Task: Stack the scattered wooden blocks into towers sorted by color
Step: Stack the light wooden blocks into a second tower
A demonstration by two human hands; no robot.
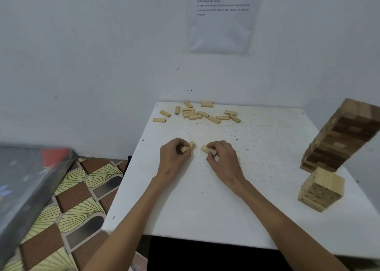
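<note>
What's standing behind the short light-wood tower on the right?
A taller tower of mixed dark and light blocks, on the white table. The short tower hides the tabletop between them, so whether they touch cannot be told.

Single view: head camera, wide-angle, worn by the person standing at the table (257,188), near edge. Faces forward and down across it toward the wall (102,65). Left hand (174,157) and right hand (223,158) close, mid-frame; floor (82,198) at left.
</note>
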